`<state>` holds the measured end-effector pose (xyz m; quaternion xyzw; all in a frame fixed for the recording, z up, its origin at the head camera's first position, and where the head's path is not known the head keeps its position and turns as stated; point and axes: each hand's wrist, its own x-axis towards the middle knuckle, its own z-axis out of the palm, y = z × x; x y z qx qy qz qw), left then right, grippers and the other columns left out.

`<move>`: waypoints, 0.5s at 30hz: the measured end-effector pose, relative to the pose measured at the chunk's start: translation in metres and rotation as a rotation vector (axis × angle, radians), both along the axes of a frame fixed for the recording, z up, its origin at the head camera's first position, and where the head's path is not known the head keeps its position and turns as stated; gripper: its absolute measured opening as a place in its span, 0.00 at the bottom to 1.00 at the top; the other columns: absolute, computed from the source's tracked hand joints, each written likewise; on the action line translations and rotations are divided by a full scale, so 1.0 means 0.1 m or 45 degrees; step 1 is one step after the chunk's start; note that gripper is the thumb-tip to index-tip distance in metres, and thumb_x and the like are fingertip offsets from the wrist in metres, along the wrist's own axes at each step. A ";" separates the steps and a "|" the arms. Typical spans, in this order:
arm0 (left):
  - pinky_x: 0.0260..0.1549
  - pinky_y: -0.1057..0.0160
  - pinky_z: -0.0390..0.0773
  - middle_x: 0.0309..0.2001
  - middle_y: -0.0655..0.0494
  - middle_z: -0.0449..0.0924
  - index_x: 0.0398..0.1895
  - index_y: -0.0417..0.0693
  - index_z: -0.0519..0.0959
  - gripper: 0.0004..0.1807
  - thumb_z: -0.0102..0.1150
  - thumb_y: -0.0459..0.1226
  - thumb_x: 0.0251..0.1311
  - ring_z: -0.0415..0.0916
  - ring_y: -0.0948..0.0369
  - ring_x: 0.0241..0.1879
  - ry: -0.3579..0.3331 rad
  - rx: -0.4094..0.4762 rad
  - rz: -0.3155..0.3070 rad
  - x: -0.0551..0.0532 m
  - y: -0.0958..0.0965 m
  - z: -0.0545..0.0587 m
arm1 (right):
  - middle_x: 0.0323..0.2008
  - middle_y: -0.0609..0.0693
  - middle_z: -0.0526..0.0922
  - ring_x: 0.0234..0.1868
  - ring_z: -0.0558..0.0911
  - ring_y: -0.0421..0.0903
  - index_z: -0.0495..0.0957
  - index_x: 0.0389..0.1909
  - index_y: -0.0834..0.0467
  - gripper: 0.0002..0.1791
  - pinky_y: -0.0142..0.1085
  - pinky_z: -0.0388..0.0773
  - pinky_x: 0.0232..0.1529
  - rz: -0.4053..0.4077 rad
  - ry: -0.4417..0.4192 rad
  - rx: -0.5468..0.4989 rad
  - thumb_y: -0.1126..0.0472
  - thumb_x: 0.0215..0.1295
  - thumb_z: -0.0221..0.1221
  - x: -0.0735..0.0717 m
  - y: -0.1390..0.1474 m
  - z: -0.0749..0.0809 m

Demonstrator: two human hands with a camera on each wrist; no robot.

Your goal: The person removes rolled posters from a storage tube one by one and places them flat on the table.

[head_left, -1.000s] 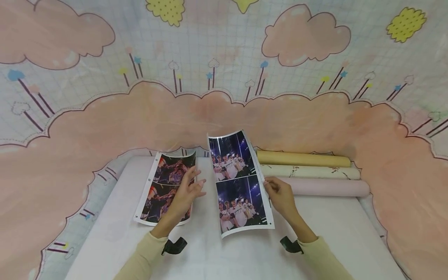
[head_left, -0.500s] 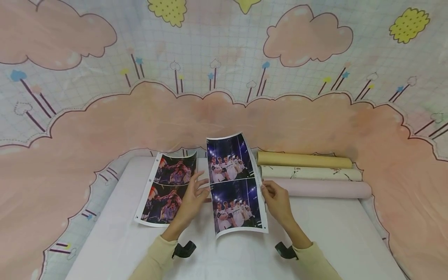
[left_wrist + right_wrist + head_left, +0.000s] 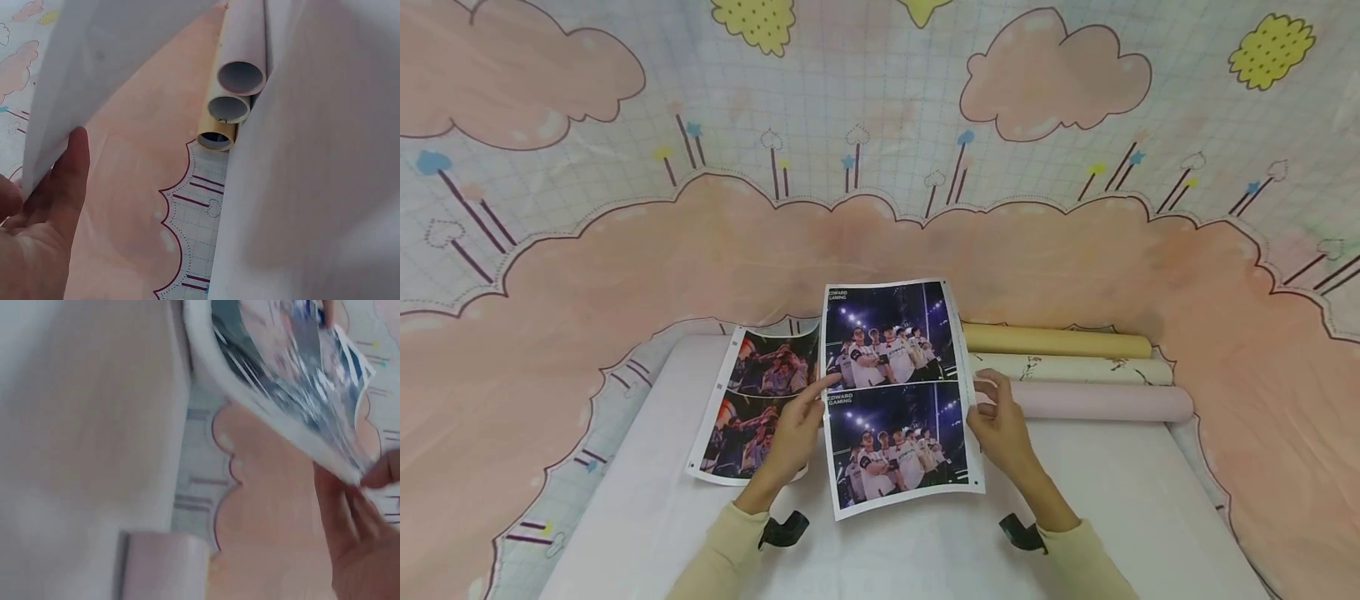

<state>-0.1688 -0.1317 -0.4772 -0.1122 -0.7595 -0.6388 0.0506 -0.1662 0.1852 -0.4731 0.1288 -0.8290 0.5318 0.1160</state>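
Observation:
A glossy photo print [image 3: 895, 433] with two group pictures, one above the other, is held up over the table, its face toward the head camera. My left hand [image 3: 793, 437] pinches its left edge; in the left wrist view the fingers [image 3: 72, 175] lie behind the white back of the sheet. On the opposite edge, my right hand [image 3: 1003, 421] grips the print between thumb and fingers, as the right wrist view shows, where the sheet [image 3: 281, 381] bows. A second photo print [image 3: 718, 442], reddish and dark, lies on the table at left, partly covered by the left hand and the raised print.
Three rolls of paper lie side by side at the back right: a yellow one [image 3: 1067, 342], a cream patterned one [image 3: 1075, 369] and a pink one [image 3: 1105, 402]. They rest on a white table [image 3: 1112, 492]. A cloud-patterned cloth [image 3: 880, 242] hangs behind it.
My left hand has moved from over the reddish print to the left edge of the raised print and taken hold. That print has turned flatter toward the head camera and shifted slightly left.

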 end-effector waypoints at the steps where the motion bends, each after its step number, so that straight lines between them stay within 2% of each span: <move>1: 0.13 0.73 0.61 0.20 0.57 0.64 0.67 0.48 0.72 0.23 0.38 0.28 0.73 0.55 0.71 0.13 -0.024 0.016 -0.005 0.00 -0.01 0.01 | 0.57 0.64 0.79 0.40 0.87 0.57 0.64 0.64 0.57 0.30 0.30 0.83 0.36 0.030 0.009 0.042 0.76 0.61 0.54 0.00 0.01 0.01; 2: 0.18 0.73 0.67 0.26 0.55 0.71 0.67 0.48 0.72 0.23 0.38 0.29 0.74 0.61 0.72 0.16 -0.039 0.028 -0.015 0.01 -0.01 0.01 | 0.58 0.63 0.78 0.42 0.87 0.58 0.65 0.64 0.56 0.31 0.32 0.84 0.37 0.058 0.021 0.090 0.76 0.60 0.55 0.00 0.01 0.01; 3: 0.23 0.73 0.71 0.28 0.53 0.71 0.67 0.48 0.72 0.22 0.39 0.29 0.74 0.64 0.72 0.20 -0.055 0.042 -0.027 0.01 -0.02 0.01 | 0.60 0.62 0.77 0.44 0.87 0.58 0.67 0.63 0.54 0.30 0.33 0.84 0.38 0.086 0.037 0.143 0.76 0.60 0.55 0.00 0.02 0.02; 5: 0.38 0.73 0.76 0.45 0.47 0.78 0.67 0.48 0.71 0.22 0.41 0.31 0.74 0.73 0.71 0.33 -0.073 0.060 -0.056 0.02 -0.03 0.01 | 0.60 0.59 0.77 0.44 0.86 0.55 0.72 0.61 0.53 0.27 0.36 0.85 0.38 0.131 0.053 0.215 0.74 0.62 0.57 -0.01 0.02 0.04; 7: 0.48 0.72 0.76 0.60 0.44 0.75 0.68 0.47 0.70 0.21 0.46 0.34 0.74 0.73 0.68 0.45 -0.057 0.067 -0.085 0.03 -0.04 0.00 | 0.59 0.58 0.79 0.44 0.86 0.53 0.75 0.58 0.52 0.22 0.40 0.86 0.41 0.145 0.059 0.256 0.71 0.64 0.58 -0.02 0.02 0.04; 9: 0.45 0.74 0.74 0.60 0.42 0.73 0.68 0.46 0.70 0.22 0.50 0.35 0.72 0.71 0.67 0.41 -0.037 0.068 -0.100 0.02 -0.06 -0.02 | 0.58 0.57 0.80 0.45 0.85 0.52 0.77 0.55 0.53 0.18 0.44 0.85 0.44 0.158 0.056 0.263 0.68 0.66 0.59 -0.03 0.01 0.04; 10: 0.45 0.75 0.74 0.66 0.43 0.70 0.67 0.45 0.70 0.22 0.52 0.36 0.71 0.71 0.67 0.43 -0.016 0.066 -0.108 0.02 -0.06 -0.02 | 0.57 0.57 0.81 0.46 0.84 0.52 0.78 0.54 0.53 0.16 0.45 0.85 0.45 0.158 0.052 0.263 0.67 0.67 0.59 -0.03 0.01 0.03; 11: 0.44 0.75 0.73 0.66 0.44 0.69 0.67 0.44 0.70 0.23 0.54 0.36 0.70 0.70 0.68 0.41 0.005 0.061 -0.112 0.02 -0.07 -0.03 | 0.57 0.57 0.81 0.47 0.84 0.52 0.78 0.54 0.53 0.16 0.45 0.84 0.47 0.152 0.050 0.264 0.67 0.67 0.59 -0.03 0.01 0.03; 13: 0.40 0.73 0.74 0.64 0.41 0.69 0.67 0.42 0.70 0.23 0.55 0.34 0.69 0.68 0.68 0.38 0.032 0.070 -0.138 0.01 -0.08 -0.03 | 0.57 0.57 0.81 0.48 0.85 0.54 0.77 0.56 0.53 0.18 0.43 0.85 0.46 0.163 0.033 0.235 0.68 0.67 0.58 -0.04 0.01 0.02; 15: 0.39 0.73 0.76 0.62 0.39 0.70 0.66 0.41 0.70 0.23 0.54 0.32 0.69 0.71 0.69 0.40 0.037 0.080 -0.162 0.01 -0.09 -0.02 | 0.57 0.59 0.80 0.43 0.87 0.53 0.75 0.60 0.53 0.22 0.38 0.85 0.39 0.193 -0.001 0.191 0.71 0.67 0.57 -0.04 0.02 0.02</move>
